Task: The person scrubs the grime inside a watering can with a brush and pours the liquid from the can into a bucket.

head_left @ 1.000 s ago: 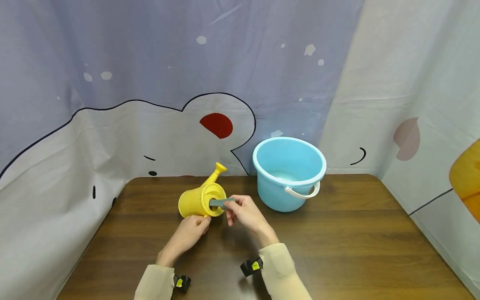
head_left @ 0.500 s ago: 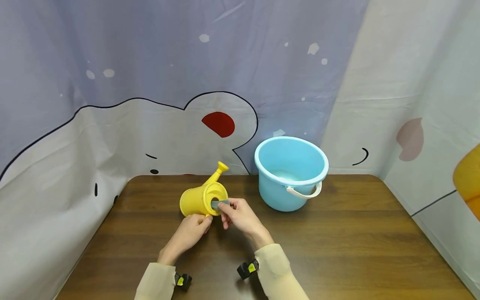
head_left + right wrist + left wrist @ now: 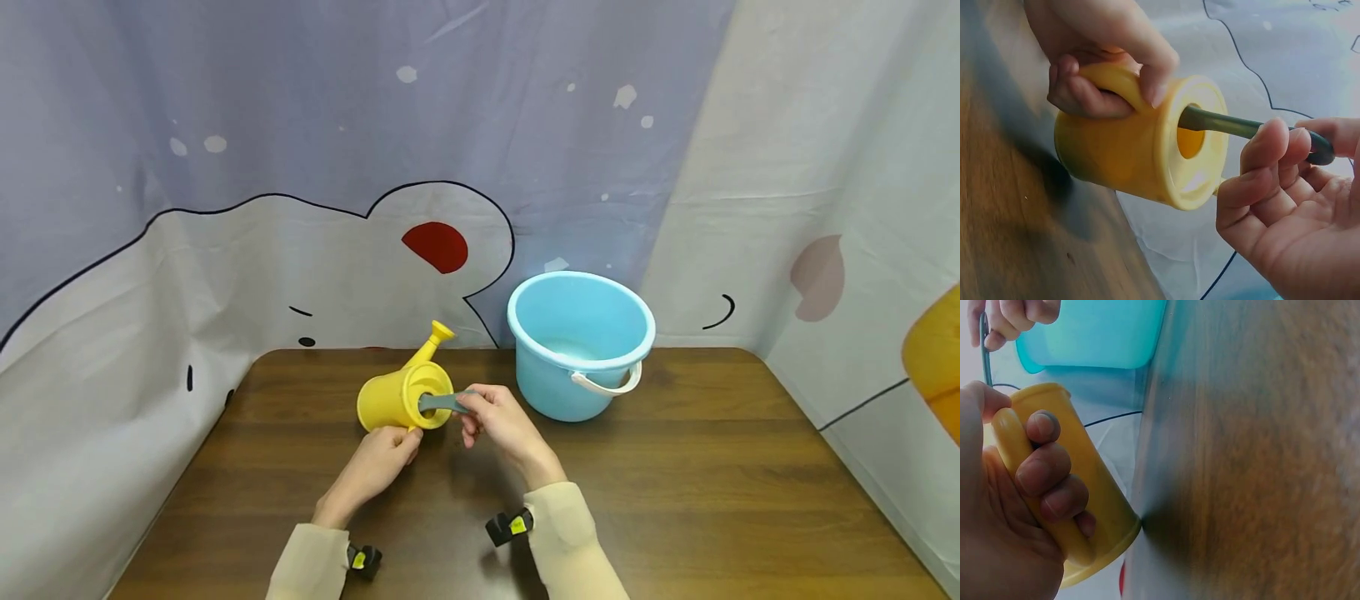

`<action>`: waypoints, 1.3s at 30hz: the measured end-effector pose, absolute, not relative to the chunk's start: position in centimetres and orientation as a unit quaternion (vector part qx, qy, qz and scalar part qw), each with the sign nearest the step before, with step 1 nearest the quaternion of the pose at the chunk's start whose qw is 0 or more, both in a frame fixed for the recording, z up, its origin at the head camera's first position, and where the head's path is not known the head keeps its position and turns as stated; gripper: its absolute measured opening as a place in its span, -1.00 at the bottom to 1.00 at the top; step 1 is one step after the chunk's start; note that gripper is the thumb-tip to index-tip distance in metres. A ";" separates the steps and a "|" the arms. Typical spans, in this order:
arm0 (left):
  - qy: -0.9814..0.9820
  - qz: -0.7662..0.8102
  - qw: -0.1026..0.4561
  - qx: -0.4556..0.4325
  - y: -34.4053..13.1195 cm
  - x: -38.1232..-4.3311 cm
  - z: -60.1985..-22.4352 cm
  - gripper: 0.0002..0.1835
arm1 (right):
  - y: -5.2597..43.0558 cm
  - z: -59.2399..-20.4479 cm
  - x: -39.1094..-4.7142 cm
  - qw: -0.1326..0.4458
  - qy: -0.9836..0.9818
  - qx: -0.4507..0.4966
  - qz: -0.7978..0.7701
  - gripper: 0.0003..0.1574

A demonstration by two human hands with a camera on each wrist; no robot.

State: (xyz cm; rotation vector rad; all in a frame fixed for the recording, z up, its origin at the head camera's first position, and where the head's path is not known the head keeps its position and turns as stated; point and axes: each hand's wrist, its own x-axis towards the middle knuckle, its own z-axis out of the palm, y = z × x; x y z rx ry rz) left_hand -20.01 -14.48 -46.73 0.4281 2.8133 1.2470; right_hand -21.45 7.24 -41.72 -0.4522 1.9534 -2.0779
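Note:
A yellow watering can (image 3: 384, 402) is tilted on its side, its round opening facing my right hand and its spout pointing up and away. My left hand (image 3: 375, 461) grips the can's handle; in the left wrist view the fingers (image 3: 1044, 469) wrap round it. The can's bottom edge is right at the table surface. Between thumb and fingers, my right hand (image 3: 504, 425) pinches the end of a slim grey-green handle (image 3: 1225, 123). The other end of this tool goes through the can's opening and is hidden inside.
A light blue bucket (image 3: 562, 392) with a white carrying handle (image 3: 606, 388) stands at the back of the brown wooden table (image 3: 720, 467), right of the can. Behind the table hangs a printed curtain (image 3: 337, 275).
The grey-green handle went deeper into the can half a second ago and has since come partly out, my right hand moving back right. My left hand and the can stay nearly still.

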 end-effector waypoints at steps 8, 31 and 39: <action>0.905 0.402 0.015 0.141 -14.4 -20.1 -46.9 -0.46 | 7.0 -42.5 -21.8 0.132 0.669 -0.154 -0.715 -0.70; 0.904 0.402 0.022 0.145 -14.4 -20.2 -47.0 -0.46 | 6.2 -43.1 -21.7 0.158 0.676 -0.167 -0.700 -0.62; 0.904 0.405 0.019 0.137 -14.5 -20.1 -46.8 -0.47 | 8.1 -41.9 -21.6 0.146 0.678 -0.188 -0.696 -0.70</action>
